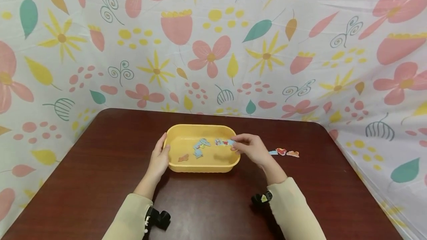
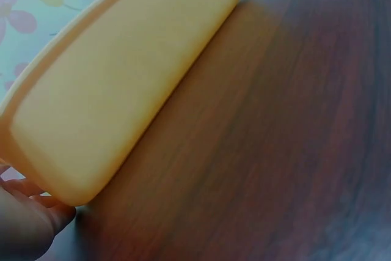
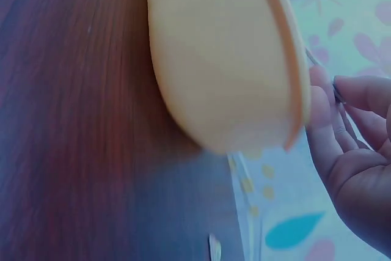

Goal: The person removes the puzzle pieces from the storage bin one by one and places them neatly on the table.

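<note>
A yellow plastic tub [image 1: 203, 169] stands on the table with several small paper cutouts inside, among them a blue cluster [image 1: 198, 153] and a brown piece [image 1: 183, 157]. My left hand [image 1: 160, 158] grips the tub's left end, thumb at the rim and fingers outside. Over the right end, my right hand [image 1: 251, 149] pinches a thin cutout strip [image 1: 219, 142] in blue, white and red between thumb and fingertips. The right wrist view shows that piece nearly edge-on beside the tub's wall [image 3: 226, 59]. In the left wrist view the tub's side [image 2: 122, 84] hides its contents.
More cutouts lie in a row on the table right of the tub: a red one [image 1: 281, 152], an orange one [image 1: 293, 154] and a light blue one [image 1: 273, 153]. The dark wooden table [image 1: 207, 203] meets a flower-printed curtain [image 1: 210, 84] behind and at the sides.
</note>
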`<state>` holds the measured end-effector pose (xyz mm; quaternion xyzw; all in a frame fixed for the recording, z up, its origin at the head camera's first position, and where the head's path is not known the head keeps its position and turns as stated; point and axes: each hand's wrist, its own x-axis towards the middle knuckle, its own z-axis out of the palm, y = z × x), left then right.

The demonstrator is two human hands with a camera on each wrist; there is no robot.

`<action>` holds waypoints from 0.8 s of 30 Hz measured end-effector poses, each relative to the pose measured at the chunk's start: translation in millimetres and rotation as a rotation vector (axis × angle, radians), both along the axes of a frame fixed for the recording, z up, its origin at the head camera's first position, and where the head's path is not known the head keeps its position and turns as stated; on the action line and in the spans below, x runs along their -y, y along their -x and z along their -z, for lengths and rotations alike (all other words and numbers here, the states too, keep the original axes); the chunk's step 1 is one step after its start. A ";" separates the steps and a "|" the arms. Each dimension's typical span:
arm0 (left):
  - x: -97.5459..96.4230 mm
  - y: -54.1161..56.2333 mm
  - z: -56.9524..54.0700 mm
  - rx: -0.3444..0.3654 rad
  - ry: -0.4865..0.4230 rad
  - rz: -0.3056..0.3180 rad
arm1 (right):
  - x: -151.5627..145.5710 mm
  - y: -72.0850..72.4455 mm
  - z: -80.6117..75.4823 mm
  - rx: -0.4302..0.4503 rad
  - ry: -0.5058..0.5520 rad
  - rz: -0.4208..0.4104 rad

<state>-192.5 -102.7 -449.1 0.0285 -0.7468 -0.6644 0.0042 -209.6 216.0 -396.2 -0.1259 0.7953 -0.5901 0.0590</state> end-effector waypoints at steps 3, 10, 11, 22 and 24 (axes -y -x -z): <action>1.0 0.4 0.6 0.009 -0.013 0.011 | -18.7 -8.8 2.7 0.020 0.064 0.051; 2.0 2.3 1.0 0.012 -0.020 0.030 | -65.9 -21.4 11.8 0.101 0.128 0.183; 2.5 2.6 1.3 0.014 -0.018 0.031 | -71.6 -21.7 12.9 0.114 0.124 0.193; 3.9 1.7 2.0 0.006 -0.026 0.031 | -96.9 -19.9 24.3 0.247 0.036 0.246; 3.8 1.7 1.7 0.006 -0.027 0.031 | -98.3 -19.0 28.0 0.253 0.029 0.250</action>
